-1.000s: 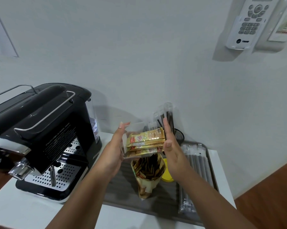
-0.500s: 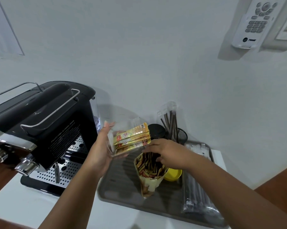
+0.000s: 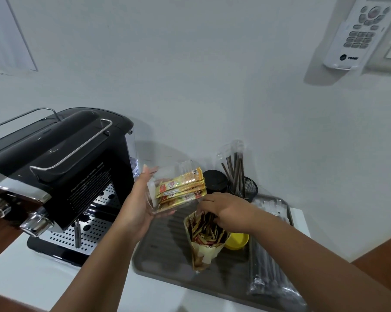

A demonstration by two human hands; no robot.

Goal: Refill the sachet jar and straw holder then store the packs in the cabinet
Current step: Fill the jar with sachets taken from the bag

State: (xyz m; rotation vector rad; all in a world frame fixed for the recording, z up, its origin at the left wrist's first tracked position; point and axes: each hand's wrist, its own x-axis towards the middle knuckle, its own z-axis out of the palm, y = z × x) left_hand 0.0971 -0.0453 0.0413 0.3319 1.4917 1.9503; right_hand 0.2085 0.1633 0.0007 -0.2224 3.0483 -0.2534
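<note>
White counter by espresso machine (image 3: 55,176), tray (image 3: 167,262) on it: jar (image 3: 176,188) tilted, cupped in left hand (image 3: 138,210); right hand (image 3: 223,208) fingers curled inside pouch (image 3: 203,235), grip hidden; sachets may slide out.

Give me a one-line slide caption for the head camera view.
Left hand holds the tilted sachet jar while the right hand reaches into the open sachet pack on the tray.

Two bare forearms, no sleeves in view, left hand (image 3: 137,210) and right hand (image 3: 226,207) bare, no gloves, no rings or watch showing, pale nail visible on a left fingertip (image 3: 145,166)
</note>
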